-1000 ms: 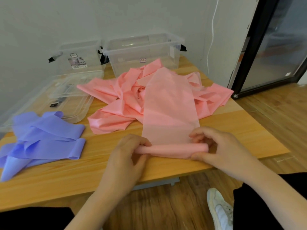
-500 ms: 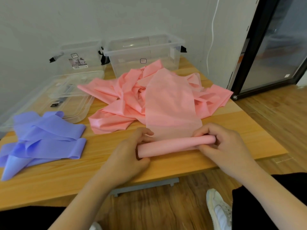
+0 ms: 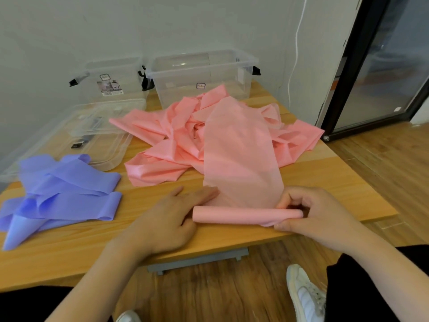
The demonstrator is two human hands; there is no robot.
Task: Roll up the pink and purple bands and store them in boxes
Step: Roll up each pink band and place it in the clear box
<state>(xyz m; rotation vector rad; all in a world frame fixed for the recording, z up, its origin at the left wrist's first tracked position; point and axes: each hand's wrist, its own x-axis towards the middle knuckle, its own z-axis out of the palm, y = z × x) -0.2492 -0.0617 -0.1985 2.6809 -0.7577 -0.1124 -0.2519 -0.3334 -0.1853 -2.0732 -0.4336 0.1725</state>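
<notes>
Nearest the camera, at about 5 o'clock, a white sneaker rests on the wooden floor beside a black-clad leg, and the toe of another shoe shows at 6 o'clock. Just beyond, on the near edge of the wooden table, the left hand lies flat with its fingers straight and relaxed, palm down, the fingertips reaching the left edge of the unrolled strip and the hand's inner side touching the left end of the pink roll. At 3 o'clock from that hand, the right hand grips the right end of the roll, fingers curled over the top and thumb underneath. The roll lies crosswise near the table's front edge, and from it a flat length of the pink band runs away toward 12 o'clock into a loose crumpled heap at the table's middle. At 9 o'clock, well apart from the hands, the purple band lies in folded loops near the left edge. Past it, at 10 o'clock, a clear lid lies flat on the table. Farthest back, against the wall, stand two clear boxes: the left box at 11 o'clock and the right box at 12 o'clock, with the pink heap touching the right one's front.
</notes>
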